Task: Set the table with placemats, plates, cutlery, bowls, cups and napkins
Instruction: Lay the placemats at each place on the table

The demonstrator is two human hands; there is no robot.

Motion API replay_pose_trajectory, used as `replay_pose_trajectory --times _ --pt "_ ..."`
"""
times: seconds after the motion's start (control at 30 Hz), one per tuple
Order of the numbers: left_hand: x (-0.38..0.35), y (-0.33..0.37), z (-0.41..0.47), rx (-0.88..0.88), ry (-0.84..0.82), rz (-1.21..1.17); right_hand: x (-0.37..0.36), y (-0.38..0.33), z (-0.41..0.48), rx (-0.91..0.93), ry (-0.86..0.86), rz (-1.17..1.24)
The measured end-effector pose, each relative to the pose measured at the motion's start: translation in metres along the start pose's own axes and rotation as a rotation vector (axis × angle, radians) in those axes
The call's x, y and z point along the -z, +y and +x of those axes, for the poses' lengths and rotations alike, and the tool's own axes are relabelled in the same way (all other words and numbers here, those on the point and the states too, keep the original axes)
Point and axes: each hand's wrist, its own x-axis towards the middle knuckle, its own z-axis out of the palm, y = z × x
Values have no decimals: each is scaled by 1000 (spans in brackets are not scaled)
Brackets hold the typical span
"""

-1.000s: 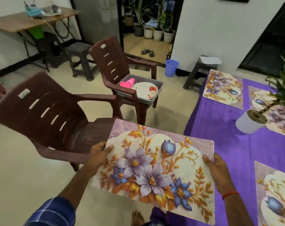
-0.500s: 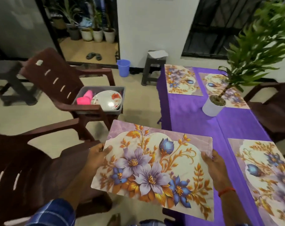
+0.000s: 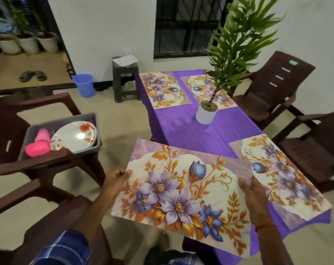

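— Where's the placemat (image 3: 181, 194)?
— My left grip (image 3: 115, 181) and right grip (image 3: 252, 194) pinch its short edges; it hangs half past the table's (image 3: 181, 131) left edge, bare purple top ahead.
— Any writing?
— A chair sticker (image 3: 293, 63), too small to read.

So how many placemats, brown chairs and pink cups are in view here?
Placemats: 4
Brown chairs: 4
Pink cups: 2
Total: 10

Glossy printed placemat (image 3: 183, 194), matt purple cloth tablecloth (image 3: 187, 131), shiny plate (image 3: 76, 135), moulded brown plastic chair (image 3: 277, 87).
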Motion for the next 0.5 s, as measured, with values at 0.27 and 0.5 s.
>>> replay_pose_trajectory --times 0.27,0.5 --pt "-68 34 73 -53 -121 63 14 21 51 -88 148 74" --pt "-101 58 129 -77 -213 220 5 50 78 -143 247 151"
